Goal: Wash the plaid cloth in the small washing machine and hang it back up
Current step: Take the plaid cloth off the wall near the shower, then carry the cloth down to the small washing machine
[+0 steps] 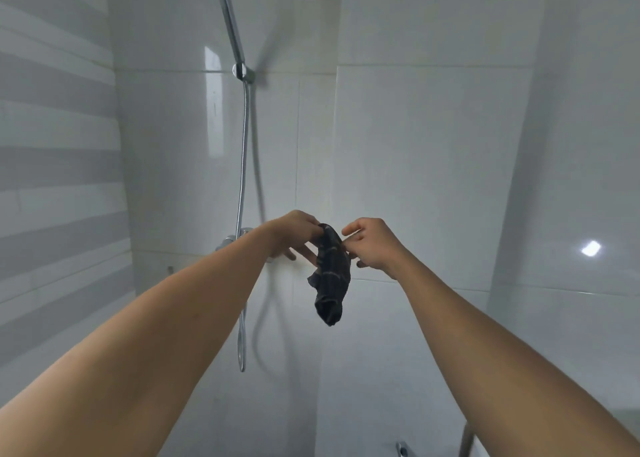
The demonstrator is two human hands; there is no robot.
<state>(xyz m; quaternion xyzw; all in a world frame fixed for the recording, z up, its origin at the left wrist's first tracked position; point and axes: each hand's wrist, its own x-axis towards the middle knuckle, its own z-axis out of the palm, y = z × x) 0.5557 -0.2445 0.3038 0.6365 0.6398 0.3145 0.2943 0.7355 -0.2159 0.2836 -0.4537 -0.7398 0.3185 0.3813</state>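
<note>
— Any writing, labels, brand marks or numbers to read here?
— None. Nothing legible shows on any surface in the view
</note>
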